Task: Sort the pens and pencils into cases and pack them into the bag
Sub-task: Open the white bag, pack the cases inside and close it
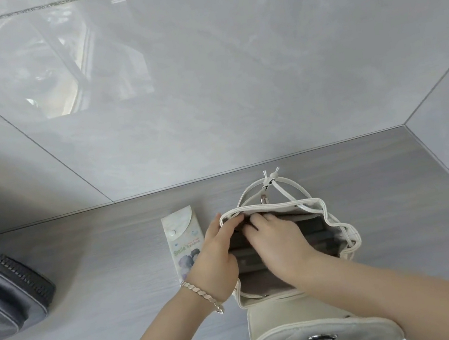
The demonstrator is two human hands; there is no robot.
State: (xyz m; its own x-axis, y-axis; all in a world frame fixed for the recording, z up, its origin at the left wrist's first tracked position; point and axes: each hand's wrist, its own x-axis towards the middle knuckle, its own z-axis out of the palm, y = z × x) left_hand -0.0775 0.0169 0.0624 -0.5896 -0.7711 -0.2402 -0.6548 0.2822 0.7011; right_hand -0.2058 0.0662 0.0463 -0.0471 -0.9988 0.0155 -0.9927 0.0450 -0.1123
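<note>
Bag (272, 313): soft, pale, stood open on desk (102, 277); likely light and floppy.
Left hand (216, 255): grip pinched on bag's rim.
Right hand (272, 238): inside bag's mouth on dark cases (319, 228); grip unclear.
Hold: best at the rim.

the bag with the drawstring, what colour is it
Cream white bag with a dark grey lining, seen in the head view.

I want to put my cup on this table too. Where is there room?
Bare tabletop lies between the dark bag and the printed case, and more right of the white bag. Around the white bag's mouth it is crowded: the left hand and right hand are there.
</note>
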